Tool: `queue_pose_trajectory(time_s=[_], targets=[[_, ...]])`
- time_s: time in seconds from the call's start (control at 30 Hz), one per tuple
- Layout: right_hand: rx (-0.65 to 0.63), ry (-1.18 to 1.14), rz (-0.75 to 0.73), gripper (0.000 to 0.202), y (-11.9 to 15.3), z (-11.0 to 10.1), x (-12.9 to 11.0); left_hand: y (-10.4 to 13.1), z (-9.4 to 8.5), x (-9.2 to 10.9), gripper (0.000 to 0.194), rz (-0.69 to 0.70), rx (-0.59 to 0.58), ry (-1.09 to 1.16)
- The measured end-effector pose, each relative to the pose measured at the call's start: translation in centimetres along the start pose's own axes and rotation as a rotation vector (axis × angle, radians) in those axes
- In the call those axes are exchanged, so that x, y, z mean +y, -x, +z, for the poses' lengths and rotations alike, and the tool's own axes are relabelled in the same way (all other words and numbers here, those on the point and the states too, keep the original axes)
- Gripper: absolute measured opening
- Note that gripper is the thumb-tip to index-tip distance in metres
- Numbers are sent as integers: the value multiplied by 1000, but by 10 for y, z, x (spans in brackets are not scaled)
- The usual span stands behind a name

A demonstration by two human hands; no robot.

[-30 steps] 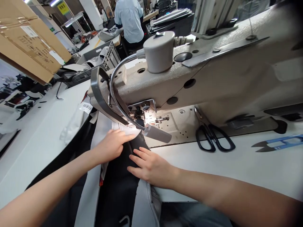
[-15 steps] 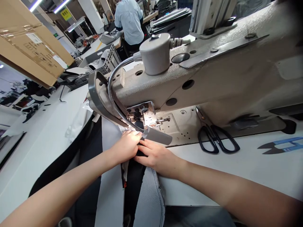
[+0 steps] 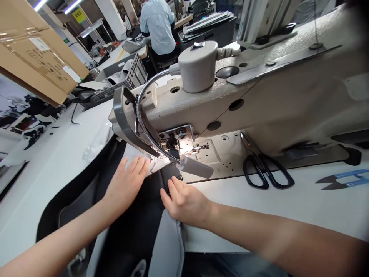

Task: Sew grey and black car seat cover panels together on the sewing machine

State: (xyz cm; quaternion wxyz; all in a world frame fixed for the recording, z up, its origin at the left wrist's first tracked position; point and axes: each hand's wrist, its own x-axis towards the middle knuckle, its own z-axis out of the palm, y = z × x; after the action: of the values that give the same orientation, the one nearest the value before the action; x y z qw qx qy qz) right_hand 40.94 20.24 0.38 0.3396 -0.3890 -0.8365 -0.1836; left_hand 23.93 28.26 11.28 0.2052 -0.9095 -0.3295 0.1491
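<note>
My left hand point(image 3: 127, 182) lies on the pale grey cloth at the left of the sewing machine's needle area, its fingers stretched out and slightly apart. Right of it, my right hand point(image 3: 188, 202) has curled fingers gripping the edge of the black fabric point(image 3: 135, 223). A light grey panel point(image 3: 168, 242) joined to that fabric hangs over the table's front edge below my right hand. The far end of the fabric runs under the lit presser foot point(image 3: 173, 148) of the sewing machine point(image 3: 164, 105). A small lamp head point(image 3: 197, 166) partly hides the stitching spot.
Black-handled scissors point(image 3: 263, 169) lie on the machine bed's edge, and blue thread snips point(image 3: 343, 179) rest farther right. A cardboard box point(image 3: 43, 54) and a grey crate point(image 3: 127, 79) stand at the back left. Beyond them, a person in a light blue shirt point(image 3: 158, 27) faces away.
My left hand has moved left, away from the presser foot, with its fingers opened out. My right hand has curled its fingers on the fabric. The cloth has shifted, showing more black.
</note>
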Motion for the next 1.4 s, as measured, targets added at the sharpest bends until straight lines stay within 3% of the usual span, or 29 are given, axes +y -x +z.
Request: queue_pose_trajectory(time_s=[0.1,0.3,0.43,0.57,0.67,0.73,0.8,0.9,0.97,1.13,1.4], targets=[[-14,-13,20,28,-8,1,-8,-11,-8,-9,40,98,25,-26],[-106,-52,75,29,-8,-17,1,-21,-15,0,37,219,-7,16],[-171,-362,207,28,-8,-16,3,-29,-9,3,36,309,-107,127],[-17,-652,396,32,-8,-18,3,-35,-2,-1,38,289,-222,161],[86,-775,476,35,-13,-20,2,-35,7,-9,37,217,-179,151],[63,-689,436,36,-15,-18,-1,-35,12,-13,38,221,-152,136],[-3,-464,299,36,-13,-13,-6,-35,12,-11,38,255,-165,121],[-40,-137,113,35,-5,-3,-15,-37,2,-3,41,265,-251,134],[-27,-41,62,35,1,1,-17,-38,-8,4,43,254,-321,167],[-62,-18,19,31,5,-2,-8,-41,-24,18,41,206,-420,218],[-119,-38,-8,27,2,-3,25,-60,-19,31,33,183,-333,302]])
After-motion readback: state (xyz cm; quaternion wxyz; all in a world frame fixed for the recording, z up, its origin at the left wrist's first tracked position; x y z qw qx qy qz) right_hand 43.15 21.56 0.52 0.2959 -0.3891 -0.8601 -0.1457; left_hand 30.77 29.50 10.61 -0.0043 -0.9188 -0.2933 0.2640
